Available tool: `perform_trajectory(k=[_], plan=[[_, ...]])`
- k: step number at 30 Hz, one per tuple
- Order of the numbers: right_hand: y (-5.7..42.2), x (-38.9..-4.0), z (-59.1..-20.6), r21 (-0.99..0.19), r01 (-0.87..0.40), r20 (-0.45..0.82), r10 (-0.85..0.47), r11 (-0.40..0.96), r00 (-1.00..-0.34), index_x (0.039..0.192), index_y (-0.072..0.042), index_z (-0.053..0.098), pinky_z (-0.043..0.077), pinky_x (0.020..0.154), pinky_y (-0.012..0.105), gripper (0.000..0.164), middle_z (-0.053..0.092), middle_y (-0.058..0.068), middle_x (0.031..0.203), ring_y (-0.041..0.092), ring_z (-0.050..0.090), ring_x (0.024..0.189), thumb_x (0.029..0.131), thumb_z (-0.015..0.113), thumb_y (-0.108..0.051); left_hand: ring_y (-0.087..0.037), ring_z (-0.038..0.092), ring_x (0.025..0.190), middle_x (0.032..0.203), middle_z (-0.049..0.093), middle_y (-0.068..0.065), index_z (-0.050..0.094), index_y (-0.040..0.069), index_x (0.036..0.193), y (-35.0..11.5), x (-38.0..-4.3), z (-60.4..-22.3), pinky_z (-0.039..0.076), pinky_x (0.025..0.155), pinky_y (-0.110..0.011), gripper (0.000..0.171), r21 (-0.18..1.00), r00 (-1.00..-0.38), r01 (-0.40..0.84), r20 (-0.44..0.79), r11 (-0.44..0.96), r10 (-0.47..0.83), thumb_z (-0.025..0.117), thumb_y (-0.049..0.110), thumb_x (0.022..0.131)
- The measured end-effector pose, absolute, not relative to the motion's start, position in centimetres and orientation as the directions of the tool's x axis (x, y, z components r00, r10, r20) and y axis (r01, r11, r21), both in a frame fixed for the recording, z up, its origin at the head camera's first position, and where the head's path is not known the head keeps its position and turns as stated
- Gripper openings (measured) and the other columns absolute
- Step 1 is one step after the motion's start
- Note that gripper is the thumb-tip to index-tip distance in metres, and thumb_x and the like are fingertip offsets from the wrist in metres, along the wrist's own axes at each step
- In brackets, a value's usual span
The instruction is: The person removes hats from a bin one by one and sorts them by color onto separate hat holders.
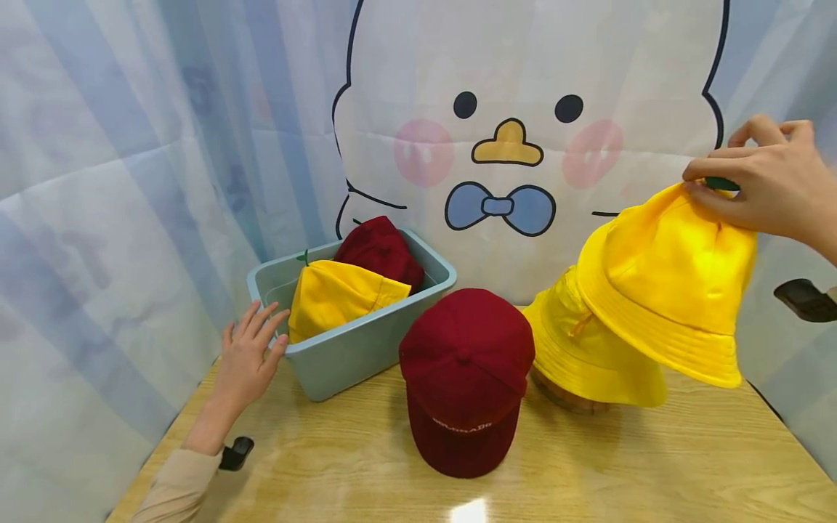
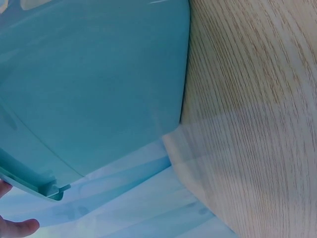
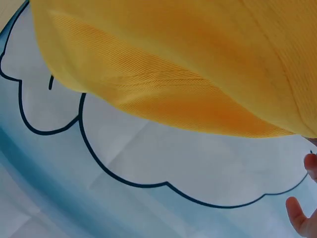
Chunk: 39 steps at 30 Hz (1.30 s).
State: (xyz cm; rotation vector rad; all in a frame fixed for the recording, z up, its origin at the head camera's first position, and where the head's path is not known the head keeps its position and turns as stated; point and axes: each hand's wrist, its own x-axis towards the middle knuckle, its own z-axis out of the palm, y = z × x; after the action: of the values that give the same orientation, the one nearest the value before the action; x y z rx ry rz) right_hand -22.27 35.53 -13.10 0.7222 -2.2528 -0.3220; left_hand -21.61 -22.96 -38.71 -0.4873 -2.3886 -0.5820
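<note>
High on the right, my right hand [image 1: 771, 178] pinches the crown of a yellow bucket hat [image 1: 673, 290] beside its green leaf tab. That hat hangs tilted, brim downward, and fills the top of the right wrist view. Partly hidden behind it, a second yellow bucket hat [image 1: 595, 367] sits on a brown rounded base [image 1: 569, 396]. At the left, my left hand [image 1: 242, 359] has its fingers spread at the near-left corner of a blue-grey bin [image 1: 353, 363]. Inside the bin lie a yellow hat [image 1: 340, 294] and a dark red hat [image 1: 379, 250].
A dark red baseball cap [image 1: 466, 363] stands at the middle of the wooden table [image 1: 314, 465], bill toward me, right of the bin. A curtain [image 1: 281, 109] with a cartoon bird hangs close behind the table and along its sides.
</note>
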Motion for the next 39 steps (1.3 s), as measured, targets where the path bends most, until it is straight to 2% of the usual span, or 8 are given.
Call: perform_trajectory(k=[4, 7, 11, 14, 19, 26, 32, 39], plan=[[34.4, -23.3, -14.7, 0.430, -0.504, 0.632, -0.648, 0.749, -0.425, 0.073, -0.007, 0.061, 0.021, 0.069, 0.061, 0.069, 0.060, 0.015, 0.063, 0.038, 0.037, 0.081, 0.090, 0.018, -0.059, -0.037, 0.023, 0.132, 0.133, 0.042, -0.018, 0.049, 0.008, 0.125, -23.0, -21.7, -38.7, 0.015, 0.095, -0.067, 0.041, 0.283, -0.737, 0.470, 0.646, 0.836, 0.196, 0.040, 0.033, 0.094], [33.5, -24.1, -15.5, 0.428, -0.558, 0.683, -0.659, 0.710, -0.314, 0.072, -0.007, 0.062, 0.020, 0.065, 0.059, 0.059, 0.058, 0.012, 0.058, 0.038, 0.038, 0.078, 0.091, 0.029, -0.052, -0.036, 0.023, 0.132, 0.133, 0.042, -0.018, 0.049, 0.009, 0.126, -23.0, -21.7, -38.7, 0.015, 0.095, -0.067, 0.041, 0.282, -0.742, 0.468, 0.640, 0.837, 0.200, 0.039, 0.033, 0.094], [32.9, -25.0, -16.2, 0.430, -0.582, 0.708, -0.658, 0.690, -0.257, 0.072, -0.008, 0.062, 0.020, 0.064, 0.057, 0.051, 0.057, 0.011, 0.057, 0.038, 0.040, 0.077, 0.091, 0.034, -0.046, -0.036, 0.023, 0.132, 0.134, 0.041, -0.017, 0.048, 0.009, 0.126, -23.0, -21.7, -38.8, 0.015, 0.095, -0.066, 0.041, 0.277, -0.745, 0.467, 0.635, 0.840, 0.205, 0.040, 0.034, 0.094], [32.8, -25.3, -16.9, 0.442, -0.571, 0.693, -0.667, 0.692, -0.272, 0.070, -0.011, 0.062, 0.022, 0.064, 0.056, 0.052, 0.057, 0.009, 0.056, 0.035, 0.041, 0.075, 0.091, 0.032, -0.047, -0.036, 0.023, 0.132, 0.134, 0.041, -0.017, 0.048, 0.010, 0.126, -23.0, -21.7, -38.8, 0.015, 0.095, -0.066, 0.041, 0.272, -0.743, 0.467, 0.637, 0.842, 0.206, 0.040, 0.034, 0.094], [33.6, -25.3, -18.8, 0.428, -0.546, 0.661, -0.661, 0.720, -0.355, 0.070, -0.013, 0.060, 0.025, 0.065, 0.058, 0.057, 0.057, 0.007, 0.055, 0.032, 0.039, 0.076, 0.091, 0.025, -0.052, -0.035, 0.023, 0.132, 0.134, 0.041, -0.017, 0.048, 0.010, 0.127, -23.0, -21.7, -38.8, 0.015, 0.095, -0.066, 0.041, 0.270, -0.740, 0.467, 0.640, 0.842, 0.205, 0.039, 0.034, 0.094], [33.9, -25.2, -21.2, 0.399, -0.581, 0.658, -0.663, 0.709, -0.358, 0.072, -0.013, 0.062, 0.022, 0.059, 0.053, 0.054, 0.059, 0.006, 0.057, 0.030, 0.039, 0.075, 0.092, 0.028, -0.050, -0.036, 0.024, 0.132, 0.134, 0.042, -0.017, 0.049, 0.009, 0.126, -23.0, -21.5, -38.6, 0.015, 0.094, -0.067, 0.041, 0.275, -0.737, 0.469, 0.645, 0.839, 0.201, 0.040, 0.034, 0.094], [33.9, -25.2, -22.7, 0.345, -0.589, 0.633, -0.644, 0.731, -0.429, 0.076, -0.014, 0.063, 0.025, 0.066, 0.057, 0.058, 0.055, 0.004, 0.057, 0.028, 0.038, 0.075, 0.091, 0.023, -0.053, -0.036, 0.024, 0.132, 0.133, 0.042, -0.017, 0.050, 0.008, 0.125, -23.0, -21.6, -38.6, 0.016, 0.094, -0.067, 0.042, 0.269, -0.733, 0.466, 0.651, 0.843, 0.198, 0.039, 0.034, 0.094], [34.3, -25.3, -23.6, 0.349, -0.584, 0.619, -0.648, 0.733, -0.444, 0.075, -0.013, 0.064, 0.026, 0.069, 0.058, 0.063, 0.059, 0.004, 0.061, 0.027, 0.038, 0.074, 0.091, 0.022, -0.056, -0.036, 0.024, 0.132, 0.134, 0.042, -0.017, 0.049, 0.009, 0.126, -23.1, -21.5, -38.5, 0.016, 0.095, -0.067, 0.041, 0.270, -0.737, 0.469, 0.644, 0.841, 0.204, 0.040, 0.034, 0.094]])
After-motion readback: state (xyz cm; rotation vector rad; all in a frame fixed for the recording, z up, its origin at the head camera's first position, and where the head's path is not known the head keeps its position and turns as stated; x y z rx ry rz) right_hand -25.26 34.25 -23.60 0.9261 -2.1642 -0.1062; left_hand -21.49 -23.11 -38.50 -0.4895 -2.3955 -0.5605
